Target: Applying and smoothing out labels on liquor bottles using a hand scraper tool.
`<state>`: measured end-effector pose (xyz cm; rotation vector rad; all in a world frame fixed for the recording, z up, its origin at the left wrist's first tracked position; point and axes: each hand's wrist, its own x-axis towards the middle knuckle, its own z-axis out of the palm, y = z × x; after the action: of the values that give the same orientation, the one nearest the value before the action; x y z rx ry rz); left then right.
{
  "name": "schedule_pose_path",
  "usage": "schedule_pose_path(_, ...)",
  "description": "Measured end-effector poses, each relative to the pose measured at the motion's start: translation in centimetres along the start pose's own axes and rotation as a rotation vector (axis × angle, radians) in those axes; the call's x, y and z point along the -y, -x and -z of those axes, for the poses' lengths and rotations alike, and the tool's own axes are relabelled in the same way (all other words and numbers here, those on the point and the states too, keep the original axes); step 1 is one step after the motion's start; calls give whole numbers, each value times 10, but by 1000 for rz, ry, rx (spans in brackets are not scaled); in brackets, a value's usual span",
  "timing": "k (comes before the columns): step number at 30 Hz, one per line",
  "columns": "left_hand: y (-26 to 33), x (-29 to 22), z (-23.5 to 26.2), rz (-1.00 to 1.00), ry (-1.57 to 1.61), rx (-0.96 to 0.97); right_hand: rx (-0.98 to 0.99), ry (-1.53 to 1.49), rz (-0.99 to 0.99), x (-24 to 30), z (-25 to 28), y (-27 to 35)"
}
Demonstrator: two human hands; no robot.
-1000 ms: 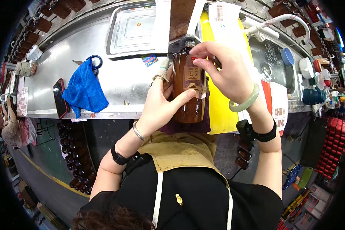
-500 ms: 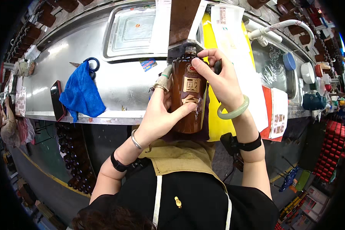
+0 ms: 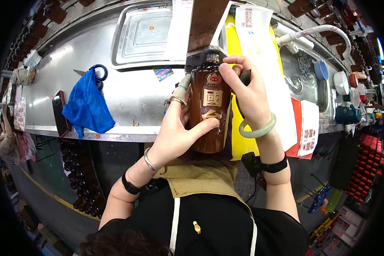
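Note:
A brown glass bottle (image 3: 207,136) with large gold characters and a red emblem lies in front of me, its capped neck pointing away. My left hand (image 3: 175,132) is closed round its left side, thumb across the lower front; a pale cover sits on one fingertip. My right hand (image 3: 249,94) is beside the bottle's upper right, thumb and index finger bent close together near the shoulder. In this hand is a dark, narrow object (image 3: 245,77), mostly hidden by the fingers, so its kind is unclear. Whether the right fingertips touch the glass, I cannot tell.
Left on the steel counter (image 3: 136,100) lie a blue cloth (image 3: 89,104), scissors (image 3: 100,72) and a phone (image 3: 60,112). A metal tray (image 3: 145,42) sits farther back. White sheets (image 3: 260,64) cover yellow material at right, beside a sink (image 3: 324,91) with a curved faucet (image 3: 324,29).
My right thumb has drawn back off the bottle's front to the right, uncovering the red emblem. The bottle sits slightly lower in view. The left hand keeps its hold.

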<state>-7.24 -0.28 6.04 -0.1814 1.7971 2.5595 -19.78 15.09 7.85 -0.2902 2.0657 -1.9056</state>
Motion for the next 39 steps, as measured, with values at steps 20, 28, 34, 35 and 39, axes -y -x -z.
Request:
schedule_pose_path(20, -19, 0, 3, 93, 159, -130, 14, -161, -93, -15, -2, 46)
schedule_pose_path(28, -21, 1, 2, 95, 165, -131, -5, -168, -94, -14, -4, 47)
schedule_pose_path(34, -20, 4, 0, 88, 170, -149, -11, -144, -77, -18, -3, 48)
schedule_pose_path(35, -20, 3, 0, 84, 163, -152, -10, -147, -72, -19, -2, 47)
schedule_pose_path(39, -19, 4, 1, 86, 207, -150, 9, -153, -97, -14, 0, 47)
